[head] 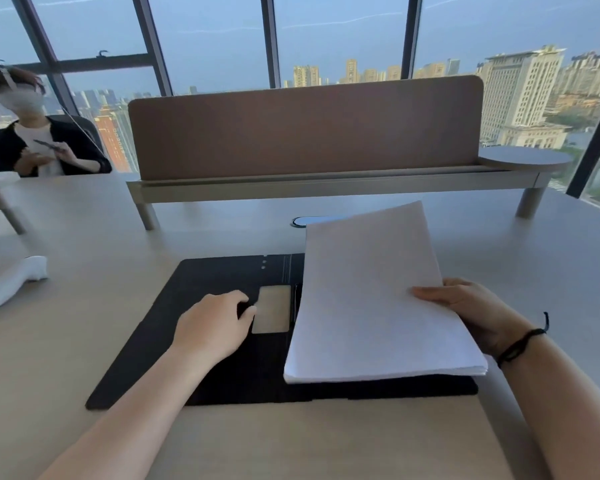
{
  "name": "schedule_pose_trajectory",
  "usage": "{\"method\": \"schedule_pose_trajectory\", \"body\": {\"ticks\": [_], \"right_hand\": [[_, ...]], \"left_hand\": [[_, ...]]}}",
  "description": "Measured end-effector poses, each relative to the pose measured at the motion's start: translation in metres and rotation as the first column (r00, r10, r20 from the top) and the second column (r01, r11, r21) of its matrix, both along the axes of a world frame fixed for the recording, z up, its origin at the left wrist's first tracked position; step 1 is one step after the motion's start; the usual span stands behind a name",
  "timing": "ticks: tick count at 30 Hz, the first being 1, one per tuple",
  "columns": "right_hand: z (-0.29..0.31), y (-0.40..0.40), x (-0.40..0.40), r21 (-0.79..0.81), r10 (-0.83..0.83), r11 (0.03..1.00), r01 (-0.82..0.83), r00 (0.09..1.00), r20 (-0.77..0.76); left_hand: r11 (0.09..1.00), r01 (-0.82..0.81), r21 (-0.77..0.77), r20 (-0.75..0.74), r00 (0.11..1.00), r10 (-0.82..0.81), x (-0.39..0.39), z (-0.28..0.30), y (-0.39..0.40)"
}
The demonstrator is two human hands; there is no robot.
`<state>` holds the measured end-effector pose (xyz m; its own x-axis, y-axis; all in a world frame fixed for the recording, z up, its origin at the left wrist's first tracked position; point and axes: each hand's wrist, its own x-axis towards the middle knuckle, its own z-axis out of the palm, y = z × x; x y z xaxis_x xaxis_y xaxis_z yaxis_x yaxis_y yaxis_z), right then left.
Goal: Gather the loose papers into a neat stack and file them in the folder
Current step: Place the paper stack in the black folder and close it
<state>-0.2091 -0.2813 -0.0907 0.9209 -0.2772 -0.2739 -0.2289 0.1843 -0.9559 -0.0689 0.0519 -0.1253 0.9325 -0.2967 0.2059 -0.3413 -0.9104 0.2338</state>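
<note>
A black folder [194, 358] lies open and flat on the desk in front of me. A tan rectangular window or pocket [272, 309] shows near its spine. My right hand [465, 310] grips a squared stack of white papers [371, 299] by its right edge, holding it tilted over the folder's right half. My left hand [215, 327] rests on the folder's left half with fingers curled, fingertips touching something dark next to the tan pocket.
A brown divider screen [305, 129] on a raised shelf stands across the desk behind the folder. A white object [11, 282] lies at the left. A grommet [300, 221] sits behind the papers. Another person sits at the far left.
</note>
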Motion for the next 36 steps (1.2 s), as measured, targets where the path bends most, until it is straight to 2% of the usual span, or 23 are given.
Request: {"method": "schedule_pose_trajectory", "body": {"ticks": [5, 9, 12, 16, 19, 21, 23, 28, 33, 36], "right_hand": [[-0.002, 0.009, 0.003, -0.012, 0.094, 0.995, -0.096, 0.992, -0.086], [-0.001, 0.010, 0.004, 0.000, 0.113, 0.993, -0.114, 0.987, -0.113], [0.003, 0.005, 0.000, 0.013, 0.057, 0.998, -0.056, 0.995, -0.087], [0.003, -0.001, 0.000, 0.032, -0.017, 0.999, 0.019, 0.997, -0.072], [0.001, 0.001, 0.004, 0.010, -0.003, 1.000, 0.004, 0.996, -0.091], [0.000, 0.002, 0.006, -0.004, 0.007, 1.000, -0.007, 0.993, -0.117], [-0.001, 0.003, 0.008, 0.011, 0.032, 0.999, -0.030, 0.991, -0.130], [-0.001, 0.006, 0.009, 0.012, 0.056, 0.998, -0.055, 0.992, -0.116], [-0.009, 0.019, 0.019, 0.030, 0.090, 0.996, -0.087, 0.991, -0.095], [-0.009, 0.023, 0.022, 0.027, 0.103, 0.994, -0.101, 0.990, -0.097]], "left_hand": [[0.994, -0.050, 0.092, 0.073, 0.996, 0.044, 0.006, 0.017, 0.005], [0.997, 0.026, -0.074, -0.063, 0.998, -0.031, 0.007, 0.020, -0.027], [0.991, 0.092, -0.097, -0.133, 0.986, -0.104, 0.004, 0.013, -0.052], [0.993, 0.101, -0.065, -0.079, 0.991, -0.106, 0.001, 0.003, -0.065], [0.996, 0.064, -0.059, -0.051, 0.996, -0.067, 0.004, 0.002, -0.066], [0.991, 0.084, -0.109, -0.064, 0.994, -0.091, 0.008, 0.003, -0.064], [0.977, 0.137, -0.161, -0.108, 0.982, -0.155, 0.010, 0.005, -0.060], [0.965, 0.204, -0.163, -0.211, 0.949, -0.236, 0.019, 0.012, -0.055], [0.933, 0.146, -0.330, -0.439, 0.851, -0.288, 0.023, 0.021, -0.038], [0.923, 0.121, -0.366, -0.472, 0.830, -0.296, 0.023, 0.021, -0.031]]}}
